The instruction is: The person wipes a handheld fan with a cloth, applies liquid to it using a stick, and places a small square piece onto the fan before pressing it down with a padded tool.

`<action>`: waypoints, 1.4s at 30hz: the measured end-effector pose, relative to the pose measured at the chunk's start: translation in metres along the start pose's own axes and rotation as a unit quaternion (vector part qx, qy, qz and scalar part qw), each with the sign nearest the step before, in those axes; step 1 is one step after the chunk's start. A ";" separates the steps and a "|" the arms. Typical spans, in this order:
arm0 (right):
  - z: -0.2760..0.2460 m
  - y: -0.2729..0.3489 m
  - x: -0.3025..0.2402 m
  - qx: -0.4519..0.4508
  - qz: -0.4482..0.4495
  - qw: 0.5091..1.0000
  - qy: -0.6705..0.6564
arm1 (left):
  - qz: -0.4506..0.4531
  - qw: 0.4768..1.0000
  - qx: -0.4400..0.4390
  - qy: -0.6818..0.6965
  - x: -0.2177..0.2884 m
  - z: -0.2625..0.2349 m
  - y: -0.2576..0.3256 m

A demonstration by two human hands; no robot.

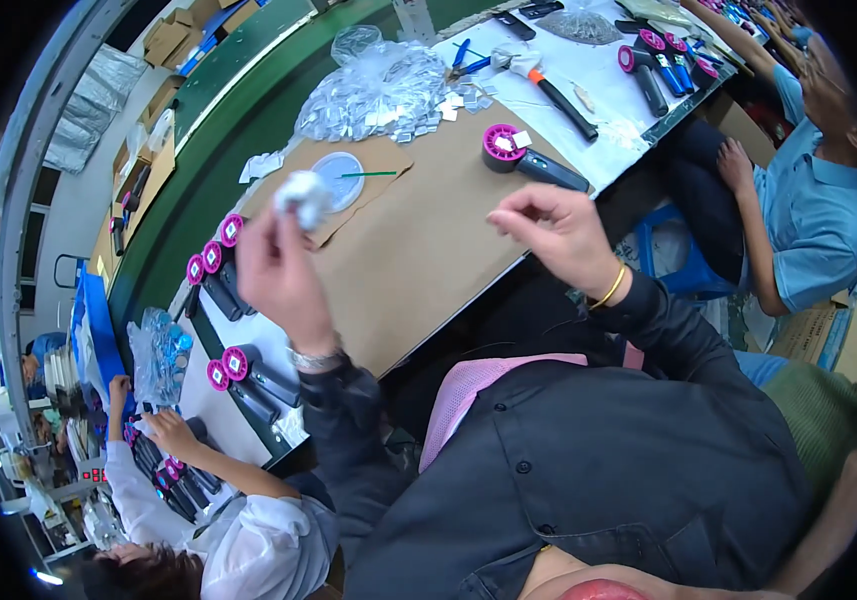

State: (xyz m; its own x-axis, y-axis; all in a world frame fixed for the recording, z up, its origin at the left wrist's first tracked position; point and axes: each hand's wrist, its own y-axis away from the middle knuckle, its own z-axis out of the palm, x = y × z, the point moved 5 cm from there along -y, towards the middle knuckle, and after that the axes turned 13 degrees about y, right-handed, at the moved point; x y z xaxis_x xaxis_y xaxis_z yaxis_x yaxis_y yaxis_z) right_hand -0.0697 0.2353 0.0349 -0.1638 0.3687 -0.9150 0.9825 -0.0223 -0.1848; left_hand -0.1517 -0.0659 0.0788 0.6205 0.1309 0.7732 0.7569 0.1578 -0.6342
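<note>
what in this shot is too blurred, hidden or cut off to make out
- Head view: the white thing pinched in the left hand is motion-blurred; its kind is unclear.
- Head view: the right hand has its fingertips pinched together; anything between them is too small to see.
- Head view: the brown mat has its near edge hidden by the person's dark sleeves.

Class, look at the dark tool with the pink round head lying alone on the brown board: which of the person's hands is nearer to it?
Right. The right hand hovers just below the tool; the left hand, holding a white wad, is far off to its left.
</note>
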 end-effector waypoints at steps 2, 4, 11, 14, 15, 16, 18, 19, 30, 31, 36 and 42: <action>-0.023 -0.006 0.011 0.051 -0.023 0.998 0.013 | 0.018 0.997 0.023 -0.065 -0.031 -0.012 -0.042; -0.044 -0.014 0.019 0.098 -0.023 0.992 0.074 | 0.003 0.994 0.021 -0.109 -0.070 -0.036 -0.080; -0.076 -0.029 0.048 0.152 -0.063 0.946 0.280 | -0.050 0.952 -0.008 -0.301 -0.122 -0.035 -0.108; -0.070 -0.030 0.069 0.149 -0.073 0.921 0.353 | -0.042 0.976 0.022 -0.212 -0.088 -0.015 -0.075; -0.061 -0.035 0.070 0.126 -0.076 0.926 0.348 | -0.022 0.975 0.015 -0.222 -0.057 -0.015 -0.062; -0.055 -0.038 0.074 0.107 -0.075 0.928 0.349 | -0.004 0.975 0.004 -0.223 -0.042 -0.007 -0.047; -0.040 -0.041 0.071 0.077 -0.080 0.931 0.346 | -0.025 0.985 -0.002 -0.169 -0.030 0.000 -0.012; -0.033 -0.040 0.064 0.078 -0.096 0.938 0.325 | -0.043 0.993 -0.008 -0.111 -0.026 0.006 0.007; 0.121 -0.023 -0.007 -0.032 -0.167 0.965 0.200 | -0.271 0.959 0.044 0.071 -0.028 0.003 0.115; 0.130 -0.024 -0.007 -0.035 -0.158 0.966 0.200 | -0.273 0.958 0.053 0.067 -0.030 -0.003 0.115; 0.152 -0.022 -0.006 -0.040 -0.142 0.967 0.207 | -0.271 0.960 0.017 0.060 -0.044 -0.011 0.111; 0.140 -0.017 -0.005 -0.013 -0.147 0.963 0.224 | -0.267 0.962 -0.032 0.039 -0.054 0.002 0.105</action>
State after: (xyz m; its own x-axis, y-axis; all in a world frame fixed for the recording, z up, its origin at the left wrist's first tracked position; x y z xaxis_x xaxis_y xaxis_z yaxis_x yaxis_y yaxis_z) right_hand -0.0982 0.1036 -0.0078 -0.3869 0.7193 -0.5770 0.9023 0.1663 -0.3977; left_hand -0.1062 -0.0548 -0.0292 0.1509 -0.0274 0.9882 0.9818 0.1212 -0.1465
